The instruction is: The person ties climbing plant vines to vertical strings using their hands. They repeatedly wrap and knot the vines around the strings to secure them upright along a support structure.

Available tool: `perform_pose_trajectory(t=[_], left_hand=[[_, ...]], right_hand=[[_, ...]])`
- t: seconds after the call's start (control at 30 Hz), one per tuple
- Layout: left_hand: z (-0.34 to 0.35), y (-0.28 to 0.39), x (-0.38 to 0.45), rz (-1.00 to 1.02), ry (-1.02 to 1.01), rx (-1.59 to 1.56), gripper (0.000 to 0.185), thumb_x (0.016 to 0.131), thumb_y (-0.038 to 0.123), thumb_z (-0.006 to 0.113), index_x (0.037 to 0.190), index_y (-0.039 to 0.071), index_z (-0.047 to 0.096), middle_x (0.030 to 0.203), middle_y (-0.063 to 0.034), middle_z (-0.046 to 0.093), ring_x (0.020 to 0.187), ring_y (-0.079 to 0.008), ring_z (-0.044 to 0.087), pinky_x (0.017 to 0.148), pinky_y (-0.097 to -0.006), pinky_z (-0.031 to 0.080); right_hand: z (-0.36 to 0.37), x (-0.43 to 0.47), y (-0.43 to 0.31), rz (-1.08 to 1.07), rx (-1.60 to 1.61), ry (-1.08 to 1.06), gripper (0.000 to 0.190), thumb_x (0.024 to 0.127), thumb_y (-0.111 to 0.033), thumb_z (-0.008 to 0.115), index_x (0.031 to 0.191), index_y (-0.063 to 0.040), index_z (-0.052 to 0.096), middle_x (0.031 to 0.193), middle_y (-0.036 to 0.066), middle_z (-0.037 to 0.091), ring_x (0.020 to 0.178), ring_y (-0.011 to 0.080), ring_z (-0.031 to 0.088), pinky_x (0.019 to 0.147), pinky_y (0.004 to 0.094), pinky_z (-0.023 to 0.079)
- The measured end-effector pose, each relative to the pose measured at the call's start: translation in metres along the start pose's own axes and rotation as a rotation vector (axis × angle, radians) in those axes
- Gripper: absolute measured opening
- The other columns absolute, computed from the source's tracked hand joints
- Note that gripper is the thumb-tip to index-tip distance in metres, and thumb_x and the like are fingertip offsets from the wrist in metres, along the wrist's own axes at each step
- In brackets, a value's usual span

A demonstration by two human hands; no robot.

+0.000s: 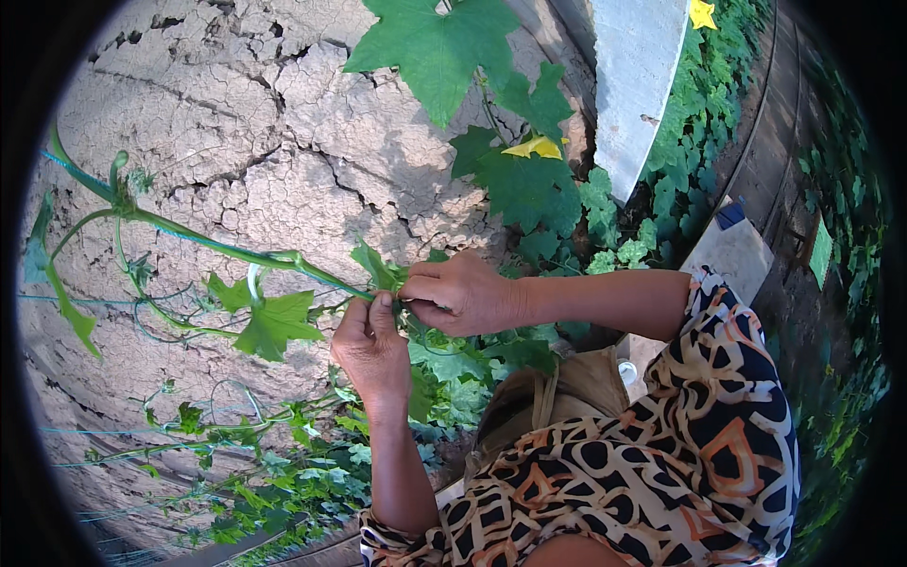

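Note:
A green climbing vine point(234, 249), with blue-green twine point(188, 239) running along it, stretches from the left edge to my hands. My left hand point(374, 347) pinches the vine between thumb and forefinger. Right beside it, the fingertips of my right hand point(464, 296) close on the vine around a leafy joint; exactly what they pinch is partly hidden. A young leaf point(375, 266) sticks up behind the fingertips. Left of my left hand hangs a lobed leaf point(276, 327), and a pale loop point(253, 280) hangs from the vine above that leaf.
A cracked mud wall point(234, 106) rises behind the vine. More vines on strings point(248, 425) run below. Large leaves point(439, 57) and a yellow flower point(536, 147) stand near a grey concrete slab point(638, 85). A brown cloth bag point(560, 397) is by my body.

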State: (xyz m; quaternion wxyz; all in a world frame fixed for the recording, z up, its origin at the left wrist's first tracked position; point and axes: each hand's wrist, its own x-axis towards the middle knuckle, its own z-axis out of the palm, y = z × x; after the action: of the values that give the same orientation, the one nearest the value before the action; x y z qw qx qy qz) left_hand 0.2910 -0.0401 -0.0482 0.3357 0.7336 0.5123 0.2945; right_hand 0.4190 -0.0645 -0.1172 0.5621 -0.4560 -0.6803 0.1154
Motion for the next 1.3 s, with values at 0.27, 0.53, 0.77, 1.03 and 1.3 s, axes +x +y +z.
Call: perform_pose_trajectory(t=[0.27,0.53,0.77,1.03,1.3], left_hand=[[-0.006,-0.005,0.003,0.126,-0.111,-0.145,0.011,0.082,-0.004,0.047,0.077,-0.003,0.057,0.074,-0.0047,0.060,0.047,-0.0065,0.047,0.042,-0.0199,0.038],[-0.012,-0.019,-0.005,0.097,0.094,-0.035,0.015,0.085,0.002,0.042,0.077,-0.002,0.054,0.066,-0.0062,0.058,0.043,-0.0078,0.050,0.040,-0.0214,0.039],[-0.013,-0.016,-0.007,0.026,0.168,-0.111,0.017,0.087,0.005,0.042,0.078,-0.002,0.054,0.065,-0.0069,0.057,0.046,-0.0088,0.053,0.040,-0.0204,0.042],[-0.002,-0.002,-0.015,0.021,0.110,-0.079,0.016,0.087,0.005,0.043,0.078,-0.004,0.053,0.065,-0.0070,0.056,0.050,-0.0114,0.058,0.038,-0.0204,0.041],[-0.006,-0.003,-0.023,0.020,0.072,-0.110,0.018,0.088,0.009,0.043,0.081,-0.003,0.054,0.074,-0.0083,0.058,0.059,-0.0134,0.060,0.038,-0.0186,0.043]], right_hand=[[-0.019,0.009,0.025,0.315,0.479,-0.432,0.022,0.080,-0.015,0.058,0.097,-0.001,0.057,0.055,0.003,0.046,0.053,0.0087,0.043,0.050,0.0260,0.037],[-0.098,0.060,0.075,0.590,0.155,0.510,0.016,0.082,-0.010,0.053,0.073,0.001,0.059,0.056,-0.003,0.047,0.051,0.0045,0.037,0.044,0.0230,0.030],[-0.099,-0.016,0.108,0.981,0.540,0.737,0.020,0.086,-0.021,0.052,0.075,-0.005,0.047,0.053,-0.003,0.036,0.038,0.0054,0.029,0.034,0.0247,0.021],[0.042,-0.125,0.049,1.094,0.187,-0.123,0.043,0.066,-0.041,0.068,0.057,-0.001,0.054,0.056,0.009,0.055,0.051,0.0170,0.054,0.050,0.0313,0.042],[0.093,-0.132,0.069,1.155,0.360,0.189,0.034,0.075,-0.027,0.056,0.059,0.002,0.052,0.054,0.011,0.052,0.049,0.0199,0.051,0.048,0.0368,0.039]])
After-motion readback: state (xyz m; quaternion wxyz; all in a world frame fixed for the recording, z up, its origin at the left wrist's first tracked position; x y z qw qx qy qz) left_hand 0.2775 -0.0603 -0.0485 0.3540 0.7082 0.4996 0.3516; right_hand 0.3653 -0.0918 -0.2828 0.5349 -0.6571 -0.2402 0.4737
